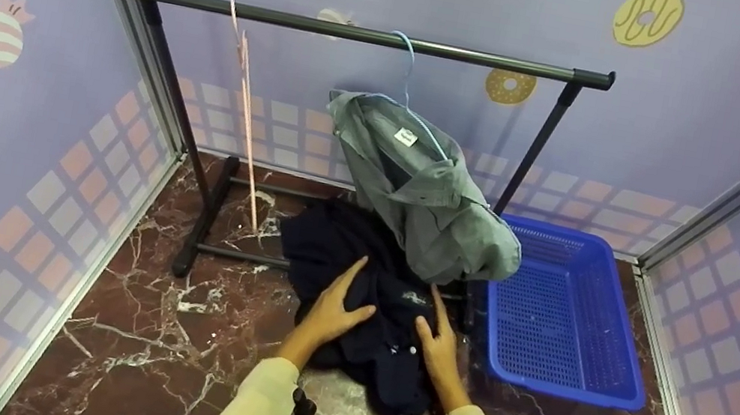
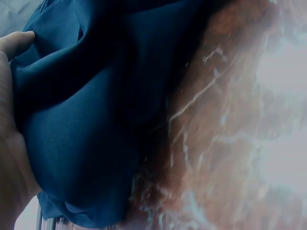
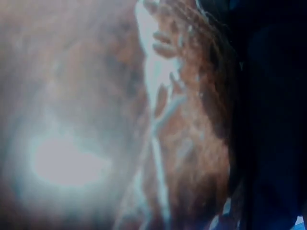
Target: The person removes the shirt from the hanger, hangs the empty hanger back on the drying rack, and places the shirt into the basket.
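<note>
A crumpled navy shirt [image 1: 388, 321] with small white buttons and a pale chest mark lies on the floor under the rack. My left hand [image 1: 332, 313] rests on its left part, thumb and forefinger spread. On the right side of the shirt, my right hand [image 1: 441, 348] touches the cloth with fingers extended. The left wrist view shows the thumb side of the left hand [image 2: 12, 158] against the dark cloth [image 2: 81, 139]. Only dark cloth [image 3: 273, 120] and blurred floor appear in the right wrist view; that hand is out of it. Some fingertips are hidden by folds.
A black garment rack [image 1: 326, 26] stands ahead. From its bar hang a grey-green shirt [image 1: 419, 186] on a blue hanger [image 1: 409, 70] and a pink hanger [image 1: 246, 110]. To the right sits a blue plastic basket [image 1: 619, 350]. Patterned walls enclose the marbled floor [image 1: 161, 353].
</note>
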The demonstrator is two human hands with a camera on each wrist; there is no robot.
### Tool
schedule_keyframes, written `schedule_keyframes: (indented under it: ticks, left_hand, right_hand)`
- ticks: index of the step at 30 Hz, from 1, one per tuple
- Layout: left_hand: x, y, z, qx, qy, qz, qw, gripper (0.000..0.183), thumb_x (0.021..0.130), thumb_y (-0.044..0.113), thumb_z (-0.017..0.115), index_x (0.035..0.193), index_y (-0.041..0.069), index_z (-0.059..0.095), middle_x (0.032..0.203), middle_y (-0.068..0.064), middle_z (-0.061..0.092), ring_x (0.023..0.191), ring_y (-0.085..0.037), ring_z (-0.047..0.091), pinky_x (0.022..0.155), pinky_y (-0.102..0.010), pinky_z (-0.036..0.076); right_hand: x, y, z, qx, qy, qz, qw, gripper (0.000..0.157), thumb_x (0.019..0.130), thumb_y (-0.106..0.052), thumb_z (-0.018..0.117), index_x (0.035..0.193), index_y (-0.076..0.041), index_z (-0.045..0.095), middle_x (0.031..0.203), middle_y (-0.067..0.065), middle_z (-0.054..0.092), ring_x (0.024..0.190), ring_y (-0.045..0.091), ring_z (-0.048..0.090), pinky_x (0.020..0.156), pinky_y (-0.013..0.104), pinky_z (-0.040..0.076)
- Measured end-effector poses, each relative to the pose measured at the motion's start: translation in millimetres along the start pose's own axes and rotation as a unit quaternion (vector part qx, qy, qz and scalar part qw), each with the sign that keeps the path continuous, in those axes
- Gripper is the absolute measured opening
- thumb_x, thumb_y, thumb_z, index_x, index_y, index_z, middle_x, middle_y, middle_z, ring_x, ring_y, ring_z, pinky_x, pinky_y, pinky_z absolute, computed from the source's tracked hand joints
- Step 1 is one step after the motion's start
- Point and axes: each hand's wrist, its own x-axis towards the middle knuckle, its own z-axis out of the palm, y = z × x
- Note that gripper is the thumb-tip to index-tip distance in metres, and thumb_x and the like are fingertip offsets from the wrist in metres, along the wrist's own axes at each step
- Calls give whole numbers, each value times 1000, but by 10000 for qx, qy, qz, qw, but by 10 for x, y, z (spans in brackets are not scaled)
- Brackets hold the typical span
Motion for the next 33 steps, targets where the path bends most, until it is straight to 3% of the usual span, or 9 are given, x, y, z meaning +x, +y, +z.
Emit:
schedule_keyframes:
  ticks: [9, 13, 16, 21, 24, 28, 33]
  left_hand:
    - [-18, 57, 154, -647, 77, -95, 9978, 75, 99, 36, 67, 164, 24, 30, 167, -3, 36, 152, -29, 36, 125, -52, 30]
    - [-25, 72, 210, -874, 81, -219, 9959, 71, 101, 32, 65, 164, 27, 30, 167, -3, 36, 153, -29, 36, 125, -52, 29]
    - [-31, 126, 247, -1036, 176, -176, 9943, 69, 103, 23, 64, 163, 18, 31, 167, -8, 36, 153, -31, 34, 125, -54, 27]
    - [-51, 277, 288, -1473, 281, -122, 9886, 65, 103, 11, 60, 161, 3, 31, 165, -18, 36, 152, -38, 35, 125, -59, 25]
    - [-64, 316, 309, -1636, 320, -144, 9859, 64, 103, 10, 59, 160, 1, 32, 164, -20, 37, 150, -39, 36, 124, -59, 26]
    - [-94, 280, 344, -1497, 369, -119, 9880, 62, 103, 13, 60, 160, 6, 35, 163, -14, 41, 150, -33, 40, 124, -53, 29]
    - [-144, 265, 347, -1393, 390, -8, 9895, 62, 103, 22, 63, 160, 16, 39, 161, -5, 46, 147, -24, 45, 123, -44, 35]
  right_hand:
    - [47, -65, 47, 12, -139, 190, 9997, 57, 103, -11, 59, 157, -4, 41, 160, 17, 45, 144, 37, 46, 120, 52, 36]
    - [103, 153, 66, 368, -265, 461, 9979, 56, 106, -11, 53, 160, -5, 36, 164, 17, 37, 151, 37, 36, 124, 55, 27]
    - [136, 354, 111, 773, -283, 622, 9947, 56, 108, -9, 47, 162, -6, 31, 167, 16, 32, 154, 35, 29, 126, 54, 21]
    - [147, 360, 173, 1094, -361, 661, 9911, 53, 111, -9, 41, 162, -5, 30, 168, 15, 31, 155, 32, 27, 127, 46, 22]
    - [132, 334, 199, 1185, -329, 623, 9905, 51, 111, -12, 39, 161, -5, 32, 167, 14, 33, 154, 29, 28, 125, 34, 24]
    - [89, 297, 204, 1225, -326, 492, 9907, 50, 112, -11, 39, 161, -5, 34, 167, 16, 34, 152, 20, 31, 120, 18, 26]
    - [47, 229, 163, 1135, -363, 132, 9928, 49, 110, -8, 40, 160, -5, 36, 165, 17, 35, 148, 3, 34, 117, 12, 27]
